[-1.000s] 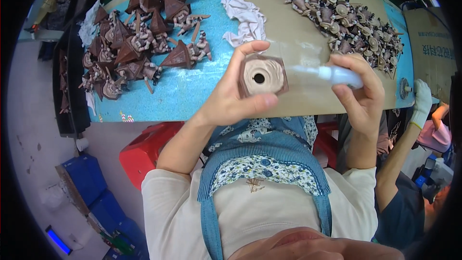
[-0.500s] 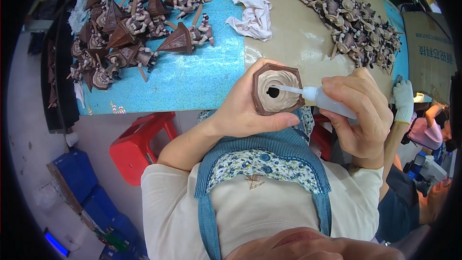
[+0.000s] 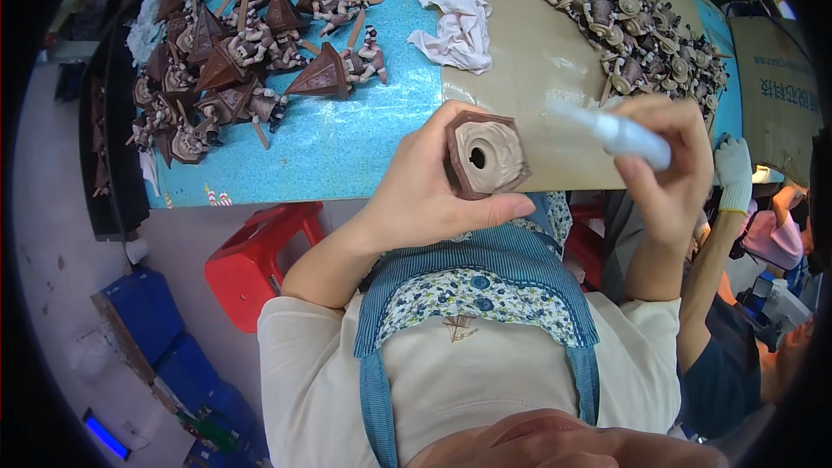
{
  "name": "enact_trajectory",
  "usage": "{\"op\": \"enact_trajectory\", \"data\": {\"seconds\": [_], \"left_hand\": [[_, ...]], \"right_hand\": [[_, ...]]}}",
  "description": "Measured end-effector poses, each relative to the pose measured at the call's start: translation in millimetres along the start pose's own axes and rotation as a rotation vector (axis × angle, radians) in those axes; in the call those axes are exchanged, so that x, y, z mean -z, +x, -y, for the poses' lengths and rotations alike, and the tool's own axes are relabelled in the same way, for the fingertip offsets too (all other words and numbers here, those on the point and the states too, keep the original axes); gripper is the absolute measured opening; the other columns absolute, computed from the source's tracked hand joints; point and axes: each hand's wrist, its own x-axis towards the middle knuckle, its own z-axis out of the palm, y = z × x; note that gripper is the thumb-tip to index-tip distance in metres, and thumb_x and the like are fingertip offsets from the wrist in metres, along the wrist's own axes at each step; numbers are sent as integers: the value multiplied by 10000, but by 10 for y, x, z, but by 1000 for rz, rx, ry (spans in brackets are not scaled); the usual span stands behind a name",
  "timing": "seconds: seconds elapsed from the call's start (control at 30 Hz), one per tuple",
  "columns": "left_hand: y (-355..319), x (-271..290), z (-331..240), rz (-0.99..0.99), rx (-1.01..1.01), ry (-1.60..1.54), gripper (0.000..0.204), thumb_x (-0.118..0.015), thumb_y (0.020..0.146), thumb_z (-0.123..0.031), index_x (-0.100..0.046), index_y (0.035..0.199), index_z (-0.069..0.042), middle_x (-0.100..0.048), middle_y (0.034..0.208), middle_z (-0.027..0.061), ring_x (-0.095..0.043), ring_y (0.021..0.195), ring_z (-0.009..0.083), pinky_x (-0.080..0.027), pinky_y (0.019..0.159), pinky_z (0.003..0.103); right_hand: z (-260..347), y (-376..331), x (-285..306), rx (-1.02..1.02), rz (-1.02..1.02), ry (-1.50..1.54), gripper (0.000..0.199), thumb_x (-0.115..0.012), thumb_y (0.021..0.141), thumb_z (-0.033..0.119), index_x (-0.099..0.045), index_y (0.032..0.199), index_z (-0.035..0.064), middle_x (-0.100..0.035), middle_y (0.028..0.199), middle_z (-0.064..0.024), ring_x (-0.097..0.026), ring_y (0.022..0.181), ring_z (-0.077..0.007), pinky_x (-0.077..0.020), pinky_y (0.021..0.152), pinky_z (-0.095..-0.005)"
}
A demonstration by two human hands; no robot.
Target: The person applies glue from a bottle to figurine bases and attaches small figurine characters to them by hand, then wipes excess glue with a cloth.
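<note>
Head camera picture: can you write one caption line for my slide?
Left hand holds a brown pyramid-shaped piece with a round hole; right hand holds a small white squeeze bottle beside it.

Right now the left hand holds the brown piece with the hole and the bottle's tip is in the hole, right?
Not quite. The head view shows the left hand holding the brown piece, but the bottle in the right hand is clear of the hole.

The right hand (image 3: pixel 667 173) drew the bottle (image 3: pixel 620 132) out of the hole in the brown piece (image 3: pixel 485 156) and lifted it clear to the right; the left hand (image 3: pixel 425 186) tilted the piece's base upward.
</note>
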Motion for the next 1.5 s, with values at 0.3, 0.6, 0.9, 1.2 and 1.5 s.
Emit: {"op": "enact_trajectory", "data": {"seconds": [0.3,0.6,0.9,1.2,1.5], "left_hand": [[3,236,-401,-150,-233,1100,741,-813,622,-144,-436,1235,30,-539,1105,175,-534,997,338,-416,892,367],[8,241,-282,-311,-469,785,729,-672,731,-94,-330,1356,61,-459,1216,197,-485,1116,299,-386,968,367],[183,4,-125,-382,-682,606,693,-700,718,62,-310,1290,35,-418,1285,245,-459,1208,306,-383,1020,384],[254,73,-73,-443,-858,518,719,-737,671,96,-280,1202,-69,-401,1297,272,-497,1172,282,-505,920,364],[266,141,-41,-440,-1019,243,767,-765,680,43,-249,1228,-102,-401,1309,277,-490,1199,312,-495,928,373]], "right_hand": [[-1061,358,-547,-139,-200,378,329,-600,817,-46,-553,1142,-37,-607,1111,-95,-601,1009,-167,-471,899,-295],[-1059,510,-467,-56,-148,-140,429,-520,729,-54,-556,1153,7,-625,1105,-148,-614,1006,-263,-495,881,-362],[-958,974,476,37,104,-1022,416,-596,802,89,-514,1195,-18,-575,1131,-194,-496,1122,-352,-392,967,-444],[-881,922,404,1,243,-1257,428,-706,714,99,-572,1114,27,-594,989,-150,-492,1065,-324,-374,867,-487],[-453,569,219,-170,64,-575,251,-660,863,139,-470,993,41,-536,724,-26,-460,562,-105,-380,532,-219]]}}
